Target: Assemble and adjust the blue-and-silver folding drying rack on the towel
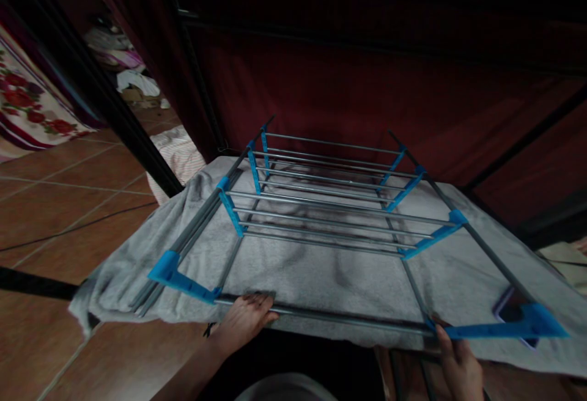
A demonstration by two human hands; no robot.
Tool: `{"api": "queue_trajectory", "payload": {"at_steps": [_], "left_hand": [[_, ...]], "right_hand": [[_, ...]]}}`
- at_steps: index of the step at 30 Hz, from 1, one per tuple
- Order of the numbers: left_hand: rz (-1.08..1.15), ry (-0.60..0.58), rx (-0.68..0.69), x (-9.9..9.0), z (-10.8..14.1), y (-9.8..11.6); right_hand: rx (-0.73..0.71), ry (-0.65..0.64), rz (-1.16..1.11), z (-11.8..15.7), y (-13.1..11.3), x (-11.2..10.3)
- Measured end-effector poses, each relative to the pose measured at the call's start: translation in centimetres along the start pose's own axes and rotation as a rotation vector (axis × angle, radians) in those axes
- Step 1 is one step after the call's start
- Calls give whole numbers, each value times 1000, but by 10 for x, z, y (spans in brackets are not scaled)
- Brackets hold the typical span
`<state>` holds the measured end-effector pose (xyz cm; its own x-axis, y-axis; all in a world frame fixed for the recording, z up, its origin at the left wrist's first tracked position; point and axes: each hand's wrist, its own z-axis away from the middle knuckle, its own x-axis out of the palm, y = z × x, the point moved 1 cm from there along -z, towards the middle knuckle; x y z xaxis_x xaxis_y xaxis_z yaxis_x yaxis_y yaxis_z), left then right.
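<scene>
A rack of grey metal tubes (339,208) and blue plastic brackets (431,242) lies on the grey blanket, its tiers running away from me. My left hand (247,317) is closed around the front tube (339,321), near the left front bracket (183,280). At that tube's right end, my right hand (458,361) pinches the inner end of the right front bracket (499,329) between thumb and fingers. Several loose tubes (190,239) lie along the rack's left side. Partly behind the right front bracket is a dark phone-like object (510,308).
The grey blanket (312,272) covers a raised bed-like surface with dark metal posts (123,107). Dark red cloth (330,95) hangs behind it. Tiled floor (68,205) with a dark cable (87,224) lies left, alongside a striped cloth (177,156) and a floral blanket (32,95).
</scene>
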<state>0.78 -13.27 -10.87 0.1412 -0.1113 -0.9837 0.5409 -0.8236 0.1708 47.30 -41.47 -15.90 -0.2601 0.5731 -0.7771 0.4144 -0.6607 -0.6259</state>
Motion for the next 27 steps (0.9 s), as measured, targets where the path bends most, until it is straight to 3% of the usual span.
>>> {"api": "queue_trajectory", "payload": {"at_steps": [5, 11, 17, 27], "left_hand": [[-27, -33, 18, -5, -1, 1], [-10, -63, 22, -8, -2, 0], [-59, 56, -66, -2, -5, -2], [-109, 295, 197, 2, -11, -16]], "right_hand": [[-54, 49, -26, 2, -13, -6], [-20, 43, -24, 6, -27, -13], [-21, 72, -58, 6, -25, -9], [-39, 17, -346, 25, -66, -7]]}}
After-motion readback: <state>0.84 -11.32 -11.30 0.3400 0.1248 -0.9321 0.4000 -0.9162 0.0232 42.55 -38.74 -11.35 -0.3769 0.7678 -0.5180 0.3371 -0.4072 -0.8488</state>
